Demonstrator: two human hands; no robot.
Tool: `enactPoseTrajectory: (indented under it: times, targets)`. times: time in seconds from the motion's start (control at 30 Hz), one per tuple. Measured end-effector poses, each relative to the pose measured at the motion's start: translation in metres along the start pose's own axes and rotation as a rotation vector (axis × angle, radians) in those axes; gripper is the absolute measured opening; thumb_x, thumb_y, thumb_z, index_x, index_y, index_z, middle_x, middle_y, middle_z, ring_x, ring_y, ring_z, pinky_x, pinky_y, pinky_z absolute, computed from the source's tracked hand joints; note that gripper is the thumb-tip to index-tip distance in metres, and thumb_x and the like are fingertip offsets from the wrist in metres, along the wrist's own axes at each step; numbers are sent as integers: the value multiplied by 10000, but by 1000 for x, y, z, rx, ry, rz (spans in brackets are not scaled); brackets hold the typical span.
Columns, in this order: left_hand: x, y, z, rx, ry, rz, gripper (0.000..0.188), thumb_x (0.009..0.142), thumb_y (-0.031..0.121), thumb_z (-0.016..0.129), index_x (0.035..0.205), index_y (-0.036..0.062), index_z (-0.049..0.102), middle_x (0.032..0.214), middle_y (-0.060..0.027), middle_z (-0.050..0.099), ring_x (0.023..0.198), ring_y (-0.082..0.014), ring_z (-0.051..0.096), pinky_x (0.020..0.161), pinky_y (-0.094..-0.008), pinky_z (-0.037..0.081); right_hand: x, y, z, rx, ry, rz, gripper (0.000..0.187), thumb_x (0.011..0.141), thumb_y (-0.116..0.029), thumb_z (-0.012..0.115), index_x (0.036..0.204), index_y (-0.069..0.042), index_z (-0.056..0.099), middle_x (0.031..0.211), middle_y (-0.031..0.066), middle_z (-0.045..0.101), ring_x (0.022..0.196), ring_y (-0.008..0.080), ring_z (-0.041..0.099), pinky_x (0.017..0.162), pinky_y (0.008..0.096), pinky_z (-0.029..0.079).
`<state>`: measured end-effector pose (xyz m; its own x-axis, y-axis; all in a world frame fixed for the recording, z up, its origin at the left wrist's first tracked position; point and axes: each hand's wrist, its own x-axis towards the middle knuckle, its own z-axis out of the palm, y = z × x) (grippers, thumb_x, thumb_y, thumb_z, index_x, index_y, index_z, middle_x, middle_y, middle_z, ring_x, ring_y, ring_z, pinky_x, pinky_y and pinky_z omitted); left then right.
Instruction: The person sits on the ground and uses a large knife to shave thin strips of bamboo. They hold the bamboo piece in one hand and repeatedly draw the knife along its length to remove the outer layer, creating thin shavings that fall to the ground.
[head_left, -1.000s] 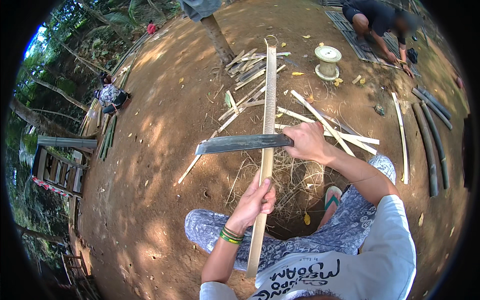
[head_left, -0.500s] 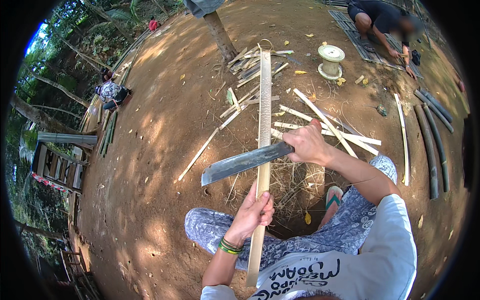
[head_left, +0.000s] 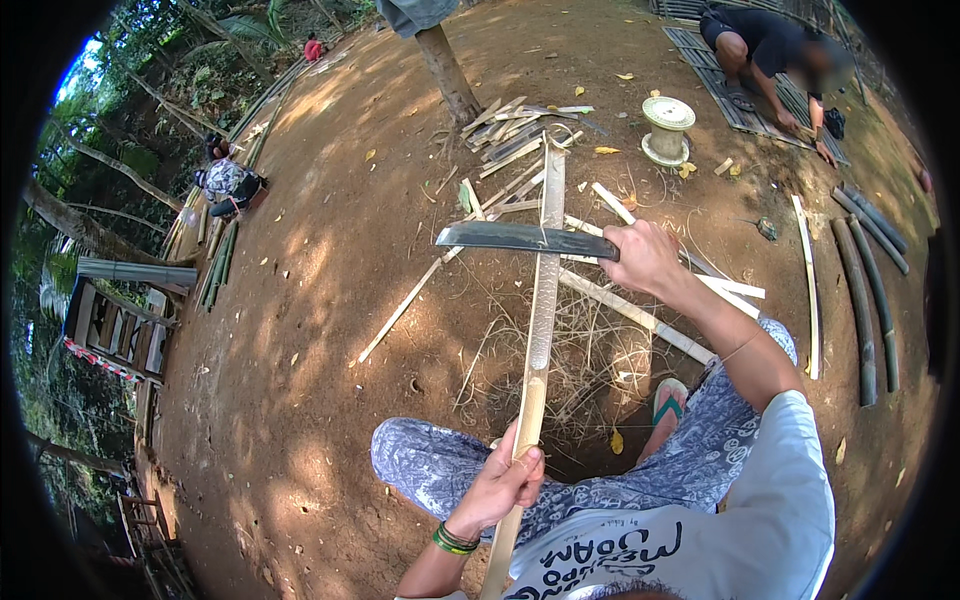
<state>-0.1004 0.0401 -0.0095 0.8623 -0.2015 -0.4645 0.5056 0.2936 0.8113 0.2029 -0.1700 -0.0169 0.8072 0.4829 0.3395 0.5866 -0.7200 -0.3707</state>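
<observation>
My left hand (head_left: 503,482) is wrapped round the near part of a long pale bamboo strip (head_left: 541,335), which slants up and away from my lap. In my right hand (head_left: 645,259) is the handle of a machete (head_left: 525,238). Its dark, wide blade lies across the strip toward its far end, with the tip pointing left. The strip's upper face looks rough and scraped above my left hand. A small curl of shaving seems to hang at the far end.
Fine shavings (head_left: 590,345) and split bamboo strips (head_left: 640,313) lie before my crossed legs. Beyond are a tree trunk (head_left: 447,75), a pile of offcuts (head_left: 515,130) and a pale spool (head_left: 666,132). Dark bamboo poles (head_left: 853,310) lie right; a person (head_left: 765,50) crouches at far right.
The machete has moved away from me along the strip, toward its far end, and its blade is more level. My left hand has come nearer my body, drawing the strip back.
</observation>
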Motion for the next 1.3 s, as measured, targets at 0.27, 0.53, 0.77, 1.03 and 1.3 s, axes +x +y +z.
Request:
enactPoseTrajectory:
  times: [0.27, 0.53, 0.77, 1.03, 1.3]
  targets:
    - [-14, -11, 1, 28, 30, 6, 463, 1094, 196, 475, 1505, 132, 270, 748, 2, 438, 530, -79, 412, 463, -224, 348, -14, -5, 13, 40, 22, -150, 122, 715, -184, 696, 712, -80, 632, 604, 137, 637, 527, 364, 628, 524, 481, 502]
    - [-20, -16, -1, 74, 75, 13, 489, 1095, 192, 470, 1526, 133, 248, 719, 4, 424, 526, -83, 411, 465, -232, 353, -23, -23, 20, 60, -12, -313, 147, 742, -197, 724, 742, -63, 663, 584, 135, 639, 541, 321, 663, 558, 472, 541]
    - [-29, -25, 2, 60, 90, 59, 526, 1106, 187, 435, 1569, 92, 205, 695, 13, 426, 519, -73, 397, 481, -232, 382, -18, -17, 17, 95, 35, -248, 140, 691, -198, 702, 679, -77, 633, 606, 129, 645, 540, 356, 635, 534, 479, 508]
    - [-50, -46, 5, 63, 83, -4, 561, 1093, 166, 468, 1578, 115, 190, 717, 5, 434, 544, -80, 415, 488, -232, 356, -4, 1, 2, 86, 36, -81, 124, 755, -195, 672, 746, -73, 682, 575, 156, 629, 538, 364, 648, 535, 488, 528]
    - [-58, -44, 13, 68, 79, -33, 564, 1102, 189, 455, 1594, 90, 197, 714, 14, 445, 561, -65, 421, 511, -232, 396, -2, 15, 2, 6, 39, -138, 181, 739, -248, 712, 717, -84, 639, 575, 146, 624, 570, 383, 652, 557, 514, 523]
